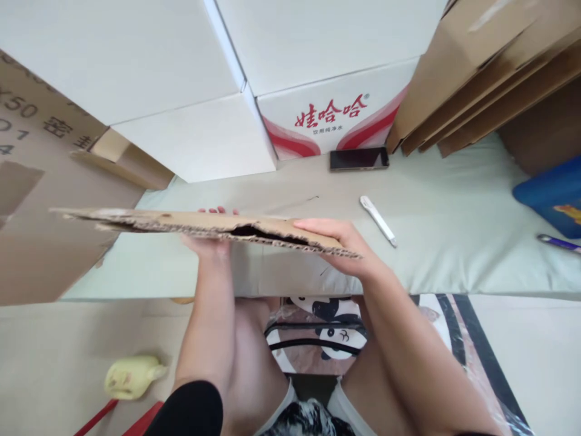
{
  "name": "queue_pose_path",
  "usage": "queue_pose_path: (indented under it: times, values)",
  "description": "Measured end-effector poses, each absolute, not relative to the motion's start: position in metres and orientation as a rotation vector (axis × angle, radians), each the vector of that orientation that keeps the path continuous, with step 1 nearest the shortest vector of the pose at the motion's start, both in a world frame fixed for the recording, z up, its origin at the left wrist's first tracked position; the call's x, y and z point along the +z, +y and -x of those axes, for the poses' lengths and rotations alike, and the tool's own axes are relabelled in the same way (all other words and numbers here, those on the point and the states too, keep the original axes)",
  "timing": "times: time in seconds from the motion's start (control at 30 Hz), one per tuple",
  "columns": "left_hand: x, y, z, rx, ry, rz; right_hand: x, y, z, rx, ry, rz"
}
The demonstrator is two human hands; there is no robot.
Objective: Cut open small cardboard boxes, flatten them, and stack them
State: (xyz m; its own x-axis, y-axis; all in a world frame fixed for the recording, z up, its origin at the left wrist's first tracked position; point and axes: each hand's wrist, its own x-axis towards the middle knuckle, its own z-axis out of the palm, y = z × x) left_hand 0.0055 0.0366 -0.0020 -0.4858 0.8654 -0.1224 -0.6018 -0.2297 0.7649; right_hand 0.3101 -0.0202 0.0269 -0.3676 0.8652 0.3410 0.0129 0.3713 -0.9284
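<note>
A brown cardboard piece (200, 223), seen nearly edge-on, is held above the pale green covered surface. Its corrugated edge faces me, ragged, with a dark gap where the layers part. My left hand (206, 247) supports it left of the middle; the fingertips show beyond the far side and the palm is mostly hidden. At the other end, my right hand (347, 245) grips the cardboard, thumb side along its top. A white utility knife (378, 221) lies to the right of my right hand. Farther back rests a black phone (359, 158).
White boxes (195, 139) and a red-and-white printed carton (336, 124) form a wall at the back. Folded cardboard (454, 91) leans at right, near a blue object (551, 197) and a purple pen-like item (560, 243). A large carton (59, 200) stands left. A yellow bottle (134, 376) is on the floor.
</note>
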Motion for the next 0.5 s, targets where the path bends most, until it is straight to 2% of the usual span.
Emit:
queue_pose_path:
  times: [0.2, 0.37, 0.5]
  values:
    - [0.022, 0.035, -0.03, 1.877, 1.301, -0.329, 0.039, -0.013, -0.334, 0.948, -1.414, 0.82]
    - [0.017, 0.036, -0.092, 1.733, 1.297, -0.668, 0.051, -0.016, -0.374, 0.453, -0.857, 0.958]
    - [0.016, 0.042, -0.185, 1.391, 1.13, -1.012, 0.077, -0.027, -0.403, 0.022, -0.571, 1.061]
